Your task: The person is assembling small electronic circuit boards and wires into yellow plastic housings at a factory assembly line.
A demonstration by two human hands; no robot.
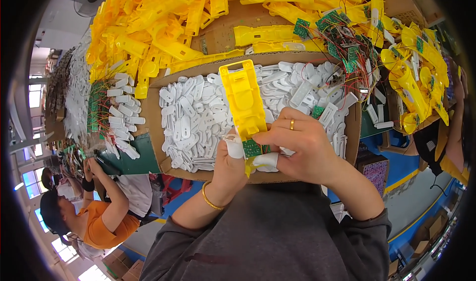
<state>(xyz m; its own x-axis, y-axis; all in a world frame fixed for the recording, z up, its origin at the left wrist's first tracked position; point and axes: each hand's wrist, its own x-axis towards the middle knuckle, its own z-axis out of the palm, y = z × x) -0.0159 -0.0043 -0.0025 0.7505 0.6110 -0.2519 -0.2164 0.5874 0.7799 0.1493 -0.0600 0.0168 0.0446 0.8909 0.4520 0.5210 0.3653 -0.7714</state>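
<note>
My left hand [230, 159] grips the lower end of a yellow plastic housing [243, 96], which stands out away from me above a box of white parts. A small green circuit board [254, 148] sits at the housing's near end, between my two hands. My right hand [302, 144] is closed at the board, thumb and forefinger pressed against its edge. White coverings wrap some of the fingertips. Part of the board and the housing's near end is hidden by my fingers.
Below the housing is a cardboard box [161, 152] of flat white plastic pieces [188, 107]. Yellow housings [168, 18] are heaped beyond it. Wired green boards [347, 43] lie at the far right. More white-cased parts [121, 115] lie left. A person in orange [106, 224] works at the left.
</note>
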